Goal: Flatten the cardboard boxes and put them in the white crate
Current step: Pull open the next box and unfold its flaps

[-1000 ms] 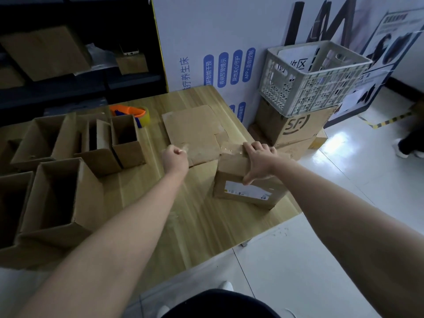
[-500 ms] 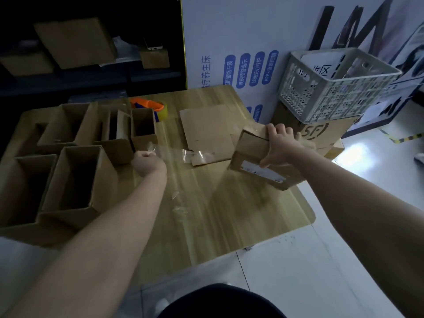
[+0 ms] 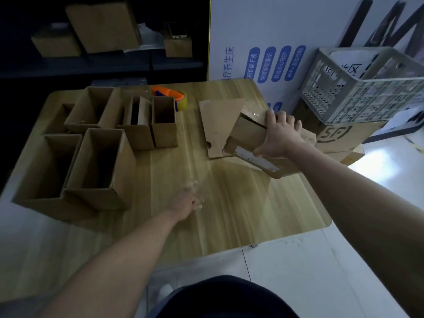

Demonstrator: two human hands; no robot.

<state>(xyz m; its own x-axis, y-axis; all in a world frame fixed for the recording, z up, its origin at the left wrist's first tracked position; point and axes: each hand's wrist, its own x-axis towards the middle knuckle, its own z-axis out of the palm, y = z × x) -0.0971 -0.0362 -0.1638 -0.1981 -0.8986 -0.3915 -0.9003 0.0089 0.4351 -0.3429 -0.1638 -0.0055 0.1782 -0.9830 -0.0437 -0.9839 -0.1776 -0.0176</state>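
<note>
Two of our bare arms reach over the wooden desk [image 3: 229, 214], which carries a cluster of open cardboard boxes [image 3: 98, 166] on its left side. Off the desk's right edge, a white crate [image 3: 367, 88] sits tilted on top of a printed carton [image 3: 344, 134] standing on the floor. At the far middle of the desk lies a flattened sheet of cardboard [image 3: 218, 120], with an orange tape dispenser [image 3: 174, 97] just beyond the small boxes. Our right hand [image 3: 278, 138] grips a labelled box [image 3: 250, 145] from above, fingers curled over its top edge, holding it tilted with its near corner lifted off the desk. Our left hand [image 3: 183, 206] is closed around a crumpled strip of clear tape [image 3: 195, 187] low over the desk's middle
</note>
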